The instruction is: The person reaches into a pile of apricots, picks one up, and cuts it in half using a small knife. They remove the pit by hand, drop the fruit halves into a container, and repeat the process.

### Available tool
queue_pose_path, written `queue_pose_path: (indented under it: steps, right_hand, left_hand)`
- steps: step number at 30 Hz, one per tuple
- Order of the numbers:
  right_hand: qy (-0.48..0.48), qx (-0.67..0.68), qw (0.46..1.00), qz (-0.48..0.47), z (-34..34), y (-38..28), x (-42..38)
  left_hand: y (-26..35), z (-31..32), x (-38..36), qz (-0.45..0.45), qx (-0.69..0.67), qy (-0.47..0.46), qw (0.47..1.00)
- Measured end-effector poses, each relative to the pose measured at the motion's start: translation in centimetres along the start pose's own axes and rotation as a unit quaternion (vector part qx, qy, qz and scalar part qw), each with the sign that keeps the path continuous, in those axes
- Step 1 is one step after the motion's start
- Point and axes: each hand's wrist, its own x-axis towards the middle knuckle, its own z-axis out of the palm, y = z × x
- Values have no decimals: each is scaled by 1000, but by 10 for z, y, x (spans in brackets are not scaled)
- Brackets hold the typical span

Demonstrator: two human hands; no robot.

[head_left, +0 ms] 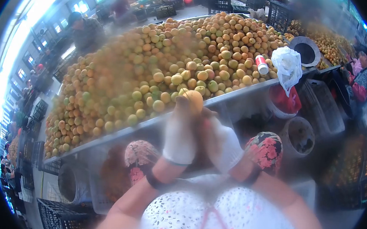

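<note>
My left hand [179,135], in a white glove with darkened fingertips, is closed on a round orange-yellow fruit [193,100] in front of me. My right hand [222,143], also white-gloved, comes up against the same fruit from the right, its fingers curled around the lower side. Blur hides the exact finger contact. Just beyond both hands lies a big heap of similar round fruit [169,79], yellow, orange and greenish, on a table with a metal edge [118,131].
At the table's right edge are a red-and-white cup [261,64], a crumpled white plastic bag [287,64] and a round dark-centred pan [305,51]. Below stand a red-lined bucket [284,102], a pale bucket [299,136] and a black crate [63,217]. People work across the table and at right.
</note>
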Motion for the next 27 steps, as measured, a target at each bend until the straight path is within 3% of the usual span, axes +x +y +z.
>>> queue_pose_path:
  steps: [4, 6, 7, 9, 10, 14, 16, 20, 22, 25, 27]
  right_hand:
    - [27, -14, 999, -22, -5, -9, 0]
    - [14, -24, 999, -21, -11, -13, -3]
    - [0, -32, 999, -19, -12, -12, -5]
    - [12, -34, 999, -11, -6, -5, -4]
    - [22, -36, 999, -9, -3, -3, -4]
    - [33, -22, 999, -6, -8, -8, -3]
    - [9, 47, 999, 16, -13, -5, -4]
    - [-1, 66, 998, 20, -7, 1, -6]
    - [19, -30, 999, 17, -3, 5, -4]
    - [3, -22, 999, 38, -8, 7, -2]
    - [2, -11, 999, 33, -12, 6, -4]
  left_hand:
    - [6, 16, -5, -13, -48, -29, 998]
    - [0, 23, -7, 132, 108, 54, 984]
    - [-4, 19, -6, 127, 108, 52, 985]
    - [-8, 2, -1, 161, 292, 41, 942]
    - [-3, -5, 0, 8, 90, 57, 994]
    - [8, 5, -4, 23, 104, 41, 994]
    - [7, 9, -4, 108, 184, 22, 977]
    - [5, 3, 0, 137, 287, 45, 947]
    - [-5, -1, 3, -4, 93, 57, 994]
    - [-1, -6, 8, -48, 112, 10, 993]
    - [-4, -7, 11, -40, 97, 27, 994]
